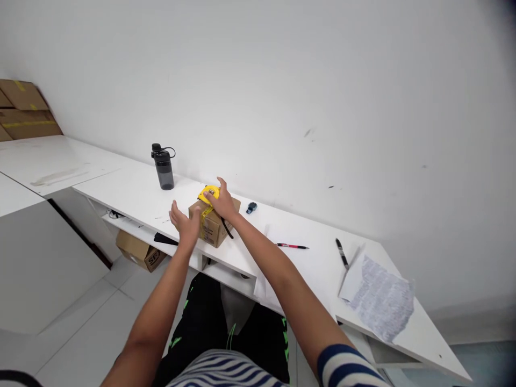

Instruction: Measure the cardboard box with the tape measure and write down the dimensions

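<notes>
A small brown cardboard box point(217, 232), with yellow tape on it, stands near the front edge of the white desk. My right hand point(224, 203) is closed around a yellow tape measure point(209, 192) at the top of the box. A black strap point(227, 228) hangs down the box's side below that hand. At the box's left side is my left hand point(186, 224), fingers apart and thumb up by the edge. Whether that thumb touches the cardboard I cannot tell.
A dark water bottle point(164, 171) stands left of the box. To the right lie a small dark blue object point(251, 207), a red pen point(292, 246), a black marker point(342, 252) and a written-on sheet point(381, 295). An open carton point(139, 251) is under the desk.
</notes>
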`<state>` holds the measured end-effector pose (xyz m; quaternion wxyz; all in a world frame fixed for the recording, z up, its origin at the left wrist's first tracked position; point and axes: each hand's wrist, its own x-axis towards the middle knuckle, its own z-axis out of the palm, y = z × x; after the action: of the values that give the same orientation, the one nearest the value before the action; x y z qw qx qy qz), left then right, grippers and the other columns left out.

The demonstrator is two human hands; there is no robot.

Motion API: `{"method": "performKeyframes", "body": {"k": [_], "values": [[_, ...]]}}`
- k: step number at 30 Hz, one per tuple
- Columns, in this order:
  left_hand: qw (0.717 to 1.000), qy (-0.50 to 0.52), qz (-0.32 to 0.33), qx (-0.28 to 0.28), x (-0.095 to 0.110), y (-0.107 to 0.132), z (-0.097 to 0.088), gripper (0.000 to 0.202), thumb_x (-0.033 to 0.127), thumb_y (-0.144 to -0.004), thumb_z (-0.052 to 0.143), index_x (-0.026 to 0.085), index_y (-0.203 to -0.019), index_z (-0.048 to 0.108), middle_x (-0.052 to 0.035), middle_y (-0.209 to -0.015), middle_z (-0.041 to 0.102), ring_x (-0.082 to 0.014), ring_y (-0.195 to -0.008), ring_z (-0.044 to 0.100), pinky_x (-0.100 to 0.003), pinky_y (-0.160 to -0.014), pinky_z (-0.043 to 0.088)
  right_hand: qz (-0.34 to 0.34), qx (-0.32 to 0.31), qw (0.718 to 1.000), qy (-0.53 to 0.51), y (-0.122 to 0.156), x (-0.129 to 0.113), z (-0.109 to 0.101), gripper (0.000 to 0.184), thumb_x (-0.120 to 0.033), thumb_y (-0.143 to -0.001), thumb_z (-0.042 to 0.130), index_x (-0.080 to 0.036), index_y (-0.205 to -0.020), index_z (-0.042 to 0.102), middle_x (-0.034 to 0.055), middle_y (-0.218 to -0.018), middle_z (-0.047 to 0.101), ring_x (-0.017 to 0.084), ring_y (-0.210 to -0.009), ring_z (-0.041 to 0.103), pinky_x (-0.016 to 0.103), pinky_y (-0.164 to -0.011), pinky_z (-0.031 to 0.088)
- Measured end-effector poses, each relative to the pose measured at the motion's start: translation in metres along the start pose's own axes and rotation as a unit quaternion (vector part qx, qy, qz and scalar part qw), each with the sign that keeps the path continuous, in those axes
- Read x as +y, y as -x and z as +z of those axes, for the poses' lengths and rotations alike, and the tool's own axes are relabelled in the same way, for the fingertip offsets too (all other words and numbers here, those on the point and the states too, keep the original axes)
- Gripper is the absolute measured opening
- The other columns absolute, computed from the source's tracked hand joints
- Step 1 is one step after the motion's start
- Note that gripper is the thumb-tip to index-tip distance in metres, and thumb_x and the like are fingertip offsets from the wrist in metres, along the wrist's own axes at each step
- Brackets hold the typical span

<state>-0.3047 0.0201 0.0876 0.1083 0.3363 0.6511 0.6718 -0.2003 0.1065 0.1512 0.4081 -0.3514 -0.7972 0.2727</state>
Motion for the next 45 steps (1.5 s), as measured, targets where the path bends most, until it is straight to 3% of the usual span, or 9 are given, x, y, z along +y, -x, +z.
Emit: {"method": "performKeyframes", "body": {"k": [4,7,12,18,21,28,36,41,45], "values": [[0.980,0.092,-0.049,-0.169,-0.010,-0.039,-0.003,0.062,0.050,-0.077,0.066,0.018,-0.129,0.053,-0.0129,-0.132,0.059,-0.0302,-0.127,0.050,-0.046,-0.108,0.038,-0.060,-0.037,0.995,0.076,-0.009,-0.004,0.012,0.072,-0.037,-0.092,0.049,-0.021,-0.153,0.015,0.0166,-0.142,0.043,0.028,-0.125,0.050,0.043,-0.103,0.041],[0.953,0.145,-0.087,-0.252,-0.018,-0.045,0.001,0.059,0.052,-0.076,0.067,0.017,-0.123,0.059,-0.0111,-0.115,0.068,-0.0280,-0.111,0.061,-0.043,-0.098,0.047,-0.090,-0.084,0.982,0.147,-0.014,-0.009,0.015,0.066,-0.035,-0.093,0.046,-0.020,-0.152,0.021,0.0166,-0.133,0.048,0.029,-0.109,0.058,0.044,-0.093,0.046],[0.959,0.163,-0.060,-0.223,-0.023,-0.045,0.002,0.068,0.044,-0.075,0.072,0.025,-0.137,0.052,-0.0111,-0.142,0.053,-0.0256,-0.127,0.053,-0.039,-0.105,0.042,-0.080,-0.123,0.969,0.198,-0.003,-0.008,-0.014,0.064,-0.037,-0.092,0.046,-0.019,-0.149,0.024,0.0177,-0.135,0.047,0.030,-0.101,0.061,0.043,-0.082,0.050],[0.956,0.156,-0.040,-0.244,-0.027,-0.049,0.009,0.055,0.044,-0.076,0.068,0.019,-0.125,0.064,-0.0088,-0.127,0.065,-0.0251,-0.112,0.061,-0.038,-0.100,0.047,-0.015,-0.118,0.966,0.229,0.058,0.014,-0.087,0.062,-0.042,-0.090,0.050,-0.022,-0.145,0.030,0.0154,-0.134,0.051,0.030,-0.099,0.062,0.042,-0.078,0.051],[0.955,0.183,-0.056,-0.225,-0.028,-0.049,0.011,0.055,0.043,-0.075,0.069,0.018,-0.123,0.065,-0.0085,-0.126,0.065,-0.0247,-0.112,0.061,-0.037,-0.099,0.048,0.029,-0.103,0.970,0.218,0.078,0.023,-0.103,0.066,-0.046,-0.089,0.051,-0.025,-0.147,0.026,0.0131,-0.128,0.057,0.030,-0.098,0.063,0.044,-0.080,0.052],[0.949,0.197,-0.087,-0.230,-0.021,-0.046,0.010,0.059,0.042,-0.072,0.072,0.016,-0.124,0.064,-0.0086,-0.127,0.066,-0.0267,-0.115,0.060,-0.039,-0.100,0.047,0.004,-0.079,0.980,0.181,0.052,0.016,-0.087,0.078,-0.044,-0.087,0.053,-0.024,-0.153,0.017,0.0136,-0.144,0.047,0.032,-0.114,0.058,0.046,-0.090,0.049],[0.937,0.222,-0.088,-0.255,-0.022,-0.034,0.001,0.070,0.044,-0.073,0.071,0.018,-0.135,0.053,-0.0108,-0.134,0.061,-0.0255,-0.117,0.060,-0.037,-0.098,0.048,-0.060,-0.140,0.981,0.117,-0.018,-0.012,-0.014,0.071,-0.037,-0.088,0.053,-0.017,-0.151,0.026,0.0168,-0.144,0.045,0.032,-0.120,0.054,0.047,-0.100,0.044],[0.935,0.228,-0.086,-0.258,-0.050,-0.014,-0.050,0.077,0.054,-0.082,0.062,0.026,-0.147,0.033,-0.0115,-0.141,0.053,-0.0252,-0.120,0.059,-0.037,-0.096,0.050,-0.094,-0.116,0.989,-0.001,-0.020,-0.024,-0.042,0.085,-0.039,-0.083,0.063,-0.025,-0.153,0.017,0.0120,-0.139,0.049,0.027,-0.113,0.057,0.047,-0.099,0.045],[0.978,0.069,0.008,-0.195,-0.082,0.002,-0.073,0.064,0.054,-0.083,0.060,0.024,-0.137,0.045,-0.0133,-0.143,0.050,-0.0280,-0.131,0.048,-0.043,-0.105,0.043,-0.051,-0.123,0.976,-0.172,0.000,-0.005,-0.069,0.089,-0.049,-0.082,0.066,-0.030,-0.152,0.016,0.0077,-0.121,0.056,0.021,-0.098,0.061,0.040,-0.090,0.051]]}}
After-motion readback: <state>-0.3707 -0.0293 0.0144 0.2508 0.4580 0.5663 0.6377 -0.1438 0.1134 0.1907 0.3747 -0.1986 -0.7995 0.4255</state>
